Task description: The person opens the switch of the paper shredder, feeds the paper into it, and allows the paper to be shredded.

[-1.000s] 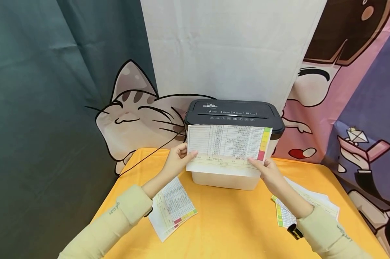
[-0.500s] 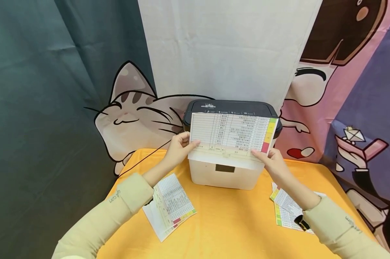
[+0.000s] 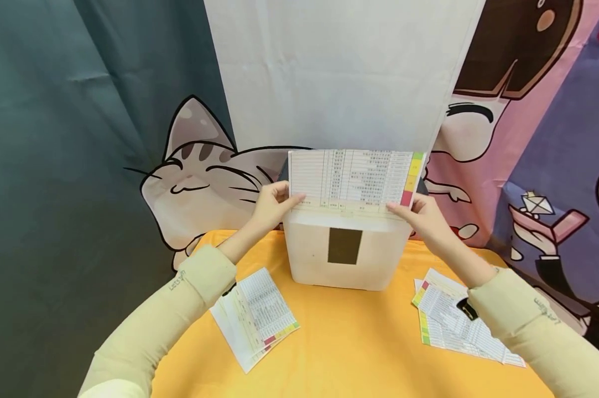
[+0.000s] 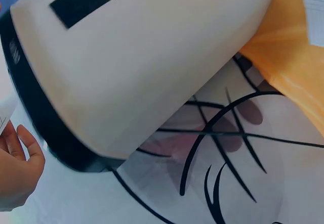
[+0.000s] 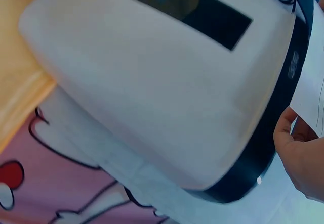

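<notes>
Between both hands a printed sheet of paper (image 3: 354, 177) is held upright in front of the shredder's dark top. My left hand (image 3: 274, 204) pinches its lower left corner, thumb in front. At the lower right corner, my right hand (image 3: 421, 215) pinches it the same way. The white shredder (image 3: 304, 254) with a dark window stands behind and below the sheet; most of its black lid is hidden in the head view. In the left wrist view the left hand (image 4: 20, 163) is beside the black rim. The right wrist view has the right hand (image 5: 298, 148) close to that rim too.
Printed sheets (image 3: 266, 309) lie on the yellow tablecloth (image 3: 349, 342) at the left. More overlapping sheets (image 3: 458, 320) lie at the right, partly under the right forearm. A cartoon-printed curtain (image 3: 354, 83) hangs directly behind the shredder.
Both hands have raised the sheet, so it now covers nearly all of the shredder's lid and uncovers its front window. The head view has shifted slightly.
</notes>
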Available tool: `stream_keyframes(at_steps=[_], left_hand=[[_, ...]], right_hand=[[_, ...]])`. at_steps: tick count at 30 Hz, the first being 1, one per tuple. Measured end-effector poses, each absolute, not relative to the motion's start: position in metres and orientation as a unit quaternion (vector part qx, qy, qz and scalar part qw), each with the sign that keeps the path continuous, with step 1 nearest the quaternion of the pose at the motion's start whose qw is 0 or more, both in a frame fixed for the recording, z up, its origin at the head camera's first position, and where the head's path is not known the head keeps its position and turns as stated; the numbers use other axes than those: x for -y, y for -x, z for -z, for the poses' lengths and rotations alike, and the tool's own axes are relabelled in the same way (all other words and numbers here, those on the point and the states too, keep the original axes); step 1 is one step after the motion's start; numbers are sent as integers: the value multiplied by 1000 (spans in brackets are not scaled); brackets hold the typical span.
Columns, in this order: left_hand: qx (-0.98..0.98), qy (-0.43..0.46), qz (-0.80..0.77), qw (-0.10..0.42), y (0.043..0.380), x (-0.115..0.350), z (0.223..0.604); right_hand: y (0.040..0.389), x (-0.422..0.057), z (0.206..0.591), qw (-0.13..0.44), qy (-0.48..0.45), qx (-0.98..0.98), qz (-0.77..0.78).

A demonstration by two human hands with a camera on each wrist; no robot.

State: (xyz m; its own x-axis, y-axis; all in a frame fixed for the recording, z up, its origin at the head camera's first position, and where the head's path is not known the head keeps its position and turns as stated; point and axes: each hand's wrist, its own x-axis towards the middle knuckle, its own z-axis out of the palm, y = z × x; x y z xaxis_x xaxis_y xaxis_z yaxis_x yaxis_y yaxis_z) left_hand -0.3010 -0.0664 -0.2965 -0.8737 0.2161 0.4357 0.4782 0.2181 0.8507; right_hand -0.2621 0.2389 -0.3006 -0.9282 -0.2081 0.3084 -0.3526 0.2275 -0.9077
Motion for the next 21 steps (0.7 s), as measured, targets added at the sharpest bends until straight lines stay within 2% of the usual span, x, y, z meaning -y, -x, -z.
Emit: stream_keyframes(at_steps=[7,14,21], left_hand=[[778,210,584,100,319,62,274],[791,232,559,89,337,59,263],[809,225,535,94,347,59,254]], right_hand=[[279,-240,280,96,-161,815,-548],[286,-246,270,119,-134,832,-525],[298,-249,261,169,-107,852,-484]])
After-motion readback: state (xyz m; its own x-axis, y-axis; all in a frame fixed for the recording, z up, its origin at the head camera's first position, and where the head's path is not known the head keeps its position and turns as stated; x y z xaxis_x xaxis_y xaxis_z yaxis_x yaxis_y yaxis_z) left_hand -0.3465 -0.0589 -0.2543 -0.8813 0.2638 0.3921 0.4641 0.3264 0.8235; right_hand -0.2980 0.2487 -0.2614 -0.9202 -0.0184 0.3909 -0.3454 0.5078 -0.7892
